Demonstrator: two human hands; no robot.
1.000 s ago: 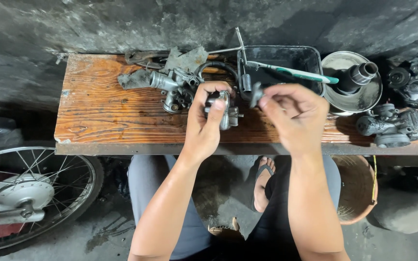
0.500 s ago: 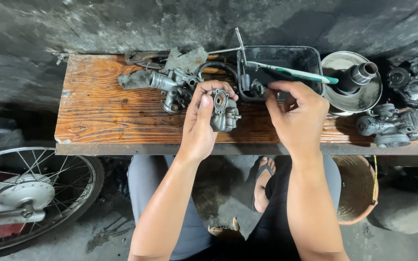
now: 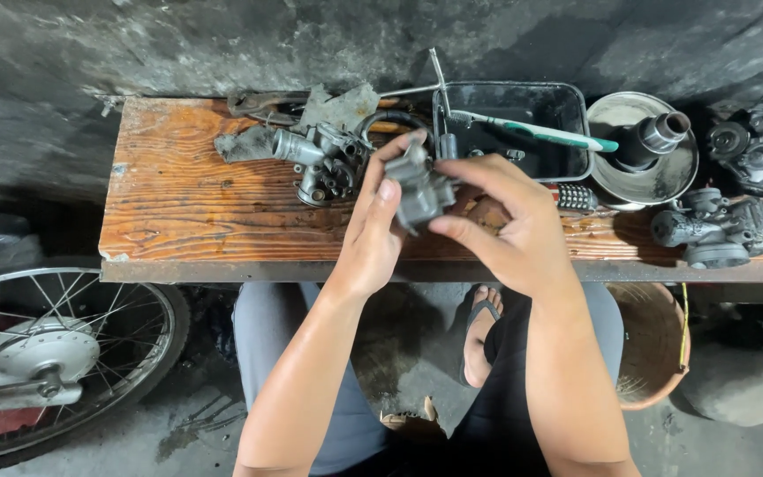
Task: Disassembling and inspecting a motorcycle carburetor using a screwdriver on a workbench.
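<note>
Two hands counted: left hand (image 3: pixel 373 231), right hand (image 3: pixel 512 231). One small grey engine part (image 3: pixel 419 187) held between both. One wooden bench (image 3: pixel 178 212) seen. One black tray (image 3: pixel 567 132), one toothbrush (image 3: pixel 536 130) laid across it. One round metal bowl (image 3: pixel 683 172), one dark cylinder (image 3: pixel 653 139) stood in it. One grey part cluster (image 3: pixel 321 159) counted at bench middle, about three more at right end (image 3: pixel 726 231). One spoked wheel (image 3: pixel 64 353), one brown basket (image 3: pixel 651 344), one sandalled foot (image 3: pixel 480 336).
</note>
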